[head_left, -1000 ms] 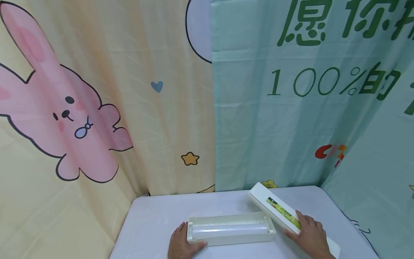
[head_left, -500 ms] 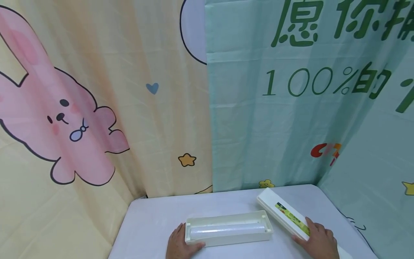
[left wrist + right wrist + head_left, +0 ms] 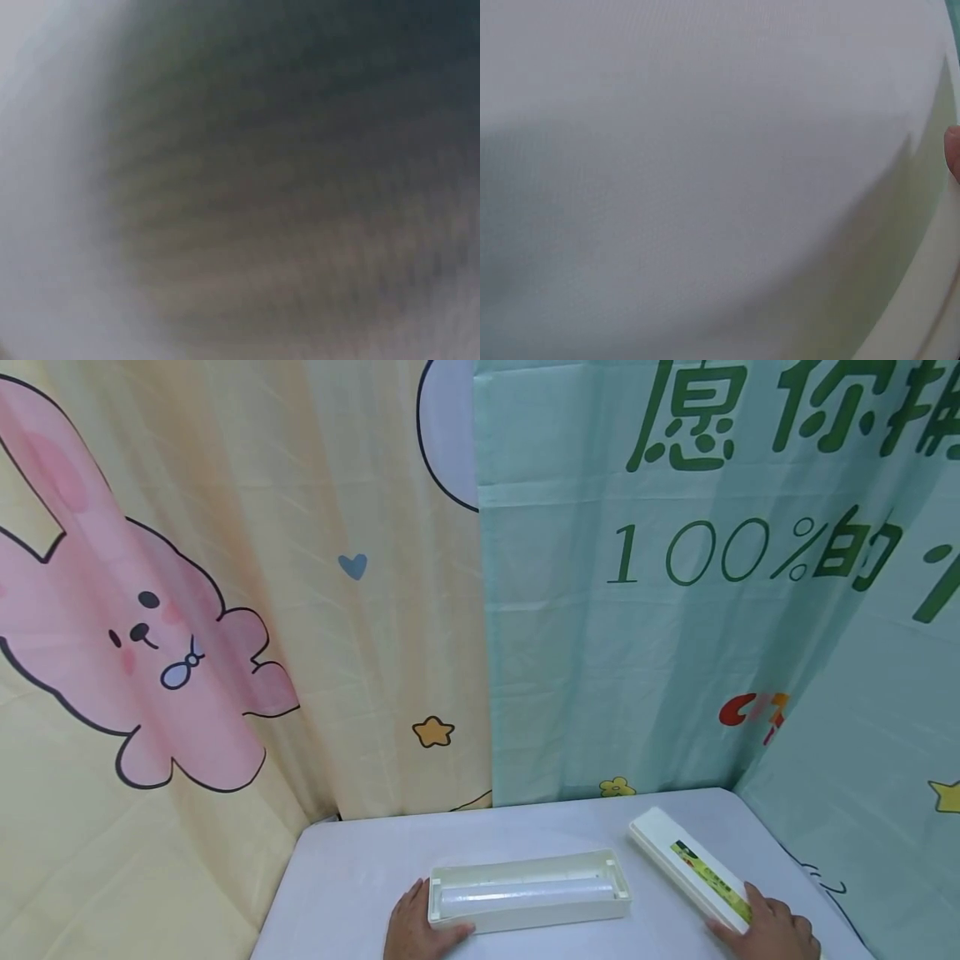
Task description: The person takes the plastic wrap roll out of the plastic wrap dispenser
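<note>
Farther right and a bit lower than half a second ago, the long white lid (image 3: pixel 690 872) has slid away from the box (image 3: pixel 555 916), which has hardly moved. Now the lid lies slanted in the lower right of the frame, with its yellow label (image 3: pixel 710 882) facing up, apart from the box. The box sits on the white worktop (image 3: pixel 360 860) at the bottom middle. Its top is open, so a shiny roll (image 3: pixel 525 893) shows inside. Likely the lid is off to one side so it does not cover the roll.

The left grip (image 3: pixel 420 927) holds the box's left end, thumb along the near side, maybe to stop it sliding. The left wrist view is too blurry to tell more. The right grip (image 3: pixel 776 931) is bent around the lid's lower end, only about as wide as the lid, thumb on the side nearer the box.
</note>
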The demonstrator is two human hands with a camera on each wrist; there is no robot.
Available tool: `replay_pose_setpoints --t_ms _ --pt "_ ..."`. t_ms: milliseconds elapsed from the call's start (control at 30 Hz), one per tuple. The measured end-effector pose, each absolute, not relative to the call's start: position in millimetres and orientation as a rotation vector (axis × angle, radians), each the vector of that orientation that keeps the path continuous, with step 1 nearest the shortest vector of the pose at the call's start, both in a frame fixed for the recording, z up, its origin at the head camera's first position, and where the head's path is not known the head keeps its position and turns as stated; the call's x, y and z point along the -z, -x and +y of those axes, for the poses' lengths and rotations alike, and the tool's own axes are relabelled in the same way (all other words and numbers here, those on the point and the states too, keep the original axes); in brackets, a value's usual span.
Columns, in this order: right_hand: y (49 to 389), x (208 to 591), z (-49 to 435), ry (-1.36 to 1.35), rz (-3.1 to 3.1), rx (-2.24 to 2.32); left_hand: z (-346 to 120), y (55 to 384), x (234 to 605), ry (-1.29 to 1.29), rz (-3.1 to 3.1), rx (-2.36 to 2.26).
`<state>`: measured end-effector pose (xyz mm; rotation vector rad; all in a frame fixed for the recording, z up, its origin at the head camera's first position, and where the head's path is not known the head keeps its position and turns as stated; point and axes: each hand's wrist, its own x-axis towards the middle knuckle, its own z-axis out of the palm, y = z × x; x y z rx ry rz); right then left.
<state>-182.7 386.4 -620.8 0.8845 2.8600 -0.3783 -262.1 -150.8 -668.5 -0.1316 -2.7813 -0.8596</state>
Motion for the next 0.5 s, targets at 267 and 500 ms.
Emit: replay_pose_setpoints --t_ms 267,500 --pt "177.7 633.0 407.8 -0.977 2.724 0.337 -150.6 264.2 671.3 0.115 -2.804 0.864" --pt "164.6 645.7 415.2 -1.001 2.708 0.402 -149.8 264.1 669.7 0.102 -2.816 0.873"
